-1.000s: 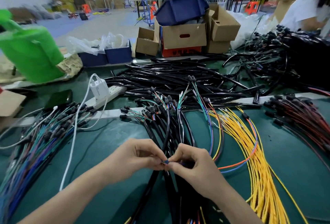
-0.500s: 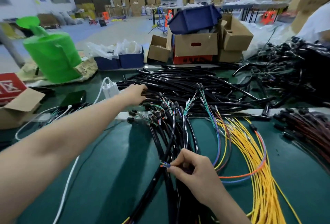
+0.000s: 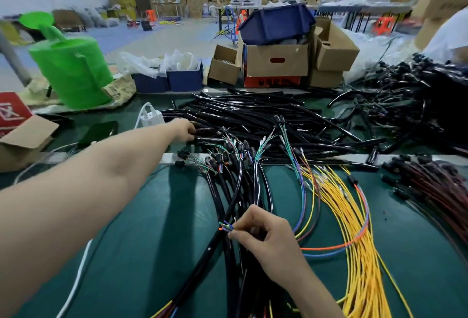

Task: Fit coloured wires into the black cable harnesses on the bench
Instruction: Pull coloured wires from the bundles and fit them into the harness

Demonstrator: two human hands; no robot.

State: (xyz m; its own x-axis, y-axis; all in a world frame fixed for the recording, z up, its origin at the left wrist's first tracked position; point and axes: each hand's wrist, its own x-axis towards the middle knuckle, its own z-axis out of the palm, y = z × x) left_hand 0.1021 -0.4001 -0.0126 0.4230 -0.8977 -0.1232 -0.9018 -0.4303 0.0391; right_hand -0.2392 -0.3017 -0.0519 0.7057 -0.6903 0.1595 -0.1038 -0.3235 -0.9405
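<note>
A: Wires?
B: Coloured wire ends [image 3: 226,227] pinched in my right hand [image 3: 267,240]: floppy, so I hold near the tips. My left hand [image 3: 182,129] is at the black harnesses [image 3: 253,119], grip unclear.

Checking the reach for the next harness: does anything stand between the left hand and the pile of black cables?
Nothing visible does. The left hand is at the near-left edge of the black cable pile, touching the cable ends there. The white charger sits just left of the hand, not between.
</note>
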